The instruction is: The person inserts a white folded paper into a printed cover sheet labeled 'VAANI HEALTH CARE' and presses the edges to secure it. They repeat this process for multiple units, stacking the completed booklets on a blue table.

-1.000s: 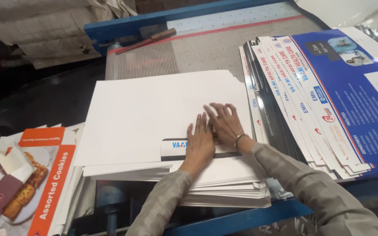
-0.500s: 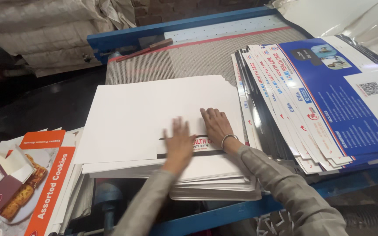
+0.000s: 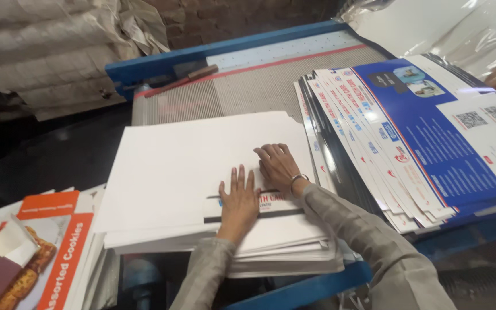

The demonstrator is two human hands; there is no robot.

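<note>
A thick stack of white card sheets [image 3: 179, 172] lies on the blue-framed work table [image 3: 294, 293]. My left hand [image 3: 238, 204] presses flat, fingers spread, on a folded flap with a dark stripe near the stack's front edge. My right hand [image 3: 279, 166], with a thin bangle at the wrist, rests flat beside it on the top white sheet. Neither hand grips anything. Both sleeves are grey.
A fanned pile of blue-and-white printed sheets [image 3: 420, 138] lies to the right. Orange printed carton blanks [image 3: 58, 258] with a cookie picture sit at the left. A ridged grey bed [image 3: 248, 92] and a wooden-handled tool [image 3: 179, 80] lie behind. Wrapped bundles [image 3: 47, 51] stand at back left.
Both hands have slid a little along the folded flap; my left hand now lies flat on the striped flap. The camera has shifted slightly.
</note>
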